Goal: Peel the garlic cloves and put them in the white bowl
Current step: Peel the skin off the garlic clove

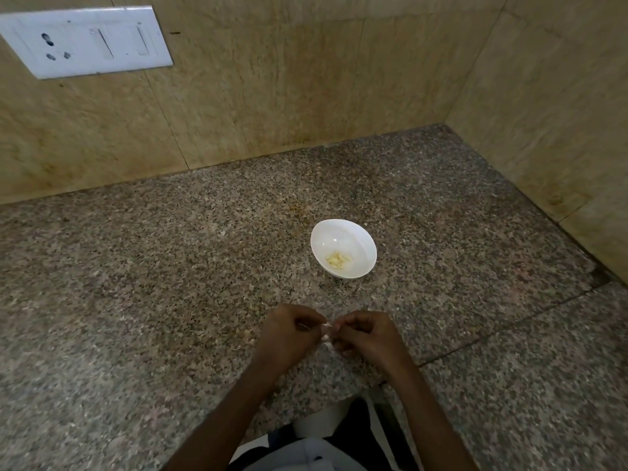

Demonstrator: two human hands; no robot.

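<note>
Near the front edge of the speckled granite counter (170, 283), left hand (289, 334) and right hand (365, 338), fingers curled, pinch a small pale garlic clove (327, 329) between them; the skin probably strips best in short, light pulls (round white bowl (360, 239), holding peeled cloves (338, 260), stands farther back).

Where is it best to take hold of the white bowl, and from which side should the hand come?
Probably at its near rim, coming from above on the person's side. The white bowl stands upright and open, and the peeled cloves lie low inside, so a thumb over the rim and fingers under the curved outer wall should hold it level.
</note>
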